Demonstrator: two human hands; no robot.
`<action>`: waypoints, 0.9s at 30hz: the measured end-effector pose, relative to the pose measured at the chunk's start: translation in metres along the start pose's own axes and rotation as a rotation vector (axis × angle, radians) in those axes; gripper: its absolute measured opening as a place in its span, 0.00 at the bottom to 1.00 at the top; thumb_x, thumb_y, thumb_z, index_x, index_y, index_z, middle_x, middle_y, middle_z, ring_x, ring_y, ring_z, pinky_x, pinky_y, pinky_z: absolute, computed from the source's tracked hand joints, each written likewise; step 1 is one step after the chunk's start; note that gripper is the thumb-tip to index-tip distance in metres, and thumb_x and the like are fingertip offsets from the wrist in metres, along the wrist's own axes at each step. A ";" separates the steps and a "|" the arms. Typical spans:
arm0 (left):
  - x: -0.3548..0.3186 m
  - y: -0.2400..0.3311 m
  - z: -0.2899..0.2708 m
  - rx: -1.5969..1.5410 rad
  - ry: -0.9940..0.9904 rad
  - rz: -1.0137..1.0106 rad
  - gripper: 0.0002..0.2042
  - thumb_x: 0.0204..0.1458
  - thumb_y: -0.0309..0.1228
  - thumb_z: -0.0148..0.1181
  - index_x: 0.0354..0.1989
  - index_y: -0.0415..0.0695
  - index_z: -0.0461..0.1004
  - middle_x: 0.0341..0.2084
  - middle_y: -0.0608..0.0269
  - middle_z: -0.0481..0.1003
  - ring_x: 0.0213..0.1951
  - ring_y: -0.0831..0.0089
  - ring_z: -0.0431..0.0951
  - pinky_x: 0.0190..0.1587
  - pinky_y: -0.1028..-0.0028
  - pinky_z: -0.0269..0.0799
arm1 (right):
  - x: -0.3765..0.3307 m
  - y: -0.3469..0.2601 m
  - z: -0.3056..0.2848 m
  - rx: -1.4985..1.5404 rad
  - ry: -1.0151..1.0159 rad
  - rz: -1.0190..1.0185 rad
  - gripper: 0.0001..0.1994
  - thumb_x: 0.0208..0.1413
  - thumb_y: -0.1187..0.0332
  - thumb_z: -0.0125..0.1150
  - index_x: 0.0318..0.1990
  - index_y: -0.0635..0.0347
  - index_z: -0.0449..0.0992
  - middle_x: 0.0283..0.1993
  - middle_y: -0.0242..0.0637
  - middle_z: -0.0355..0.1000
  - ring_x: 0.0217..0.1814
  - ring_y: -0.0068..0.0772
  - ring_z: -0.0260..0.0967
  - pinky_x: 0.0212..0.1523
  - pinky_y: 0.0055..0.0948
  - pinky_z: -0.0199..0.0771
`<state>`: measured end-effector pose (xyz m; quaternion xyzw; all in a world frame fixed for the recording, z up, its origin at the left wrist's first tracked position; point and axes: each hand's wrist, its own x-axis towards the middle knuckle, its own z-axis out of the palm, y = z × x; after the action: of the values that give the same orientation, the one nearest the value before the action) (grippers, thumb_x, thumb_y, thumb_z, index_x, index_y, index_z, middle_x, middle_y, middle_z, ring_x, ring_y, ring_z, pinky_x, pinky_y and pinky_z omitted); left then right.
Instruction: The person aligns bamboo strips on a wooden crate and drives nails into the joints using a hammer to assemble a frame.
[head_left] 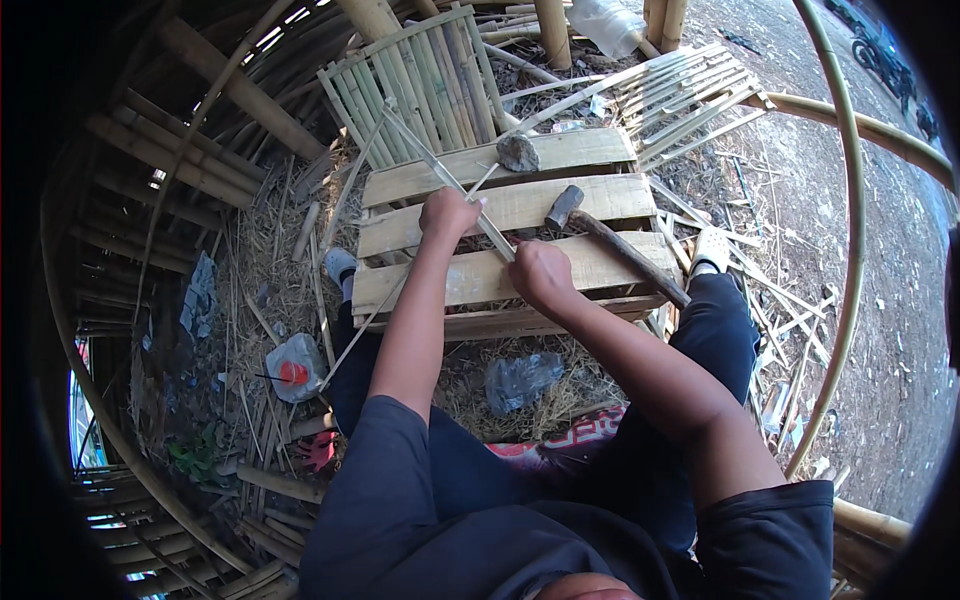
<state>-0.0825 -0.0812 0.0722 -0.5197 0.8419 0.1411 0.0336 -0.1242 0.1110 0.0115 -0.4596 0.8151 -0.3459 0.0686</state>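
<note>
- Left hand (450,213): fingers closed around a long, thin, pale split-bamboo strip (425,158), gripping it partway along; this hand is the farther one from the person's body.
- Right hand (543,272): a closed fist at the strip's near end, lying at 4 o'clock from the left hand and nearer the body.
- The relation that counts is the strip's long axis: it runs from 11 o'clock at its free far tip to 5 o'clock at the right fist, with a short span between the hands and a longer one beyond the left.
- A second, thinner pale strip (362,341) crosses that line near the left hand, lying roughly 1 to 7 o'clock; whether the left hand also pinches it, I cannot tell.
- Beneath both hands is the worktop (590,150), a low crate-like stand of pale wooden slats with gaps between them.
- On it, a hammer with a dark metal head and brown wooden handle (630,250) has its head at 1 o'clock from the right hand, its handle sloping towards 4; the right hand is the nearer one.
- A rough grey-brown stone (517,153) sits between 1 and 2 o'clock from the left hand.
- Beyond the worktop, a greenish bamboo-slat panel (415,90) leans at 11 o'clock, behind the strip's far tip.
</note>
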 end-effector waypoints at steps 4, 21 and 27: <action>0.003 -0.004 0.002 0.003 0.059 -0.007 0.28 0.50 0.57 0.72 0.42 0.41 0.85 0.42 0.48 0.84 0.47 0.51 0.85 0.49 0.55 0.81 | 0.012 0.005 0.005 0.014 0.005 -0.002 0.09 0.50 0.67 0.62 0.28 0.66 0.80 0.33 0.57 0.79 0.37 0.62 0.79 0.40 0.54 0.79; -0.003 -0.041 0.019 -0.184 0.080 0.336 0.27 0.55 0.51 0.67 0.62 0.54 0.78 0.45 0.50 0.83 0.48 0.48 0.83 0.51 0.53 0.78 | 0.030 0.005 0.009 -0.114 -0.019 -0.135 0.09 0.52 0.67 0.61 0.26 0.63 0.80 0.31 0.52 0.78 0.35 0.57 0.80 0.38 0.51 0.79; -0.048 -0.042 -0.017 -0.232 -0.002 0.341 0.28 0.68 0.48 0.51 0.75 0.60 0.60 0.55 0.44 0.78 0.57 0.46 0.78 0.57 0.54 0.74 | 0.030 0.021 0.008 -0.075 -0.013 -0.267 0.09 0.52 0.68 0.61 0.25 0.63 0.78 0.32 0.51 0.77 0.35 0.57 0.79 0.37 0.51 0.79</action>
<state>-0.0223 -0.0616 0.0897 -0.3701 0.8957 0.2412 -0.0502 -0.1525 0.0898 -0.0019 -0.5684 0.7587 -0.3181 0.0099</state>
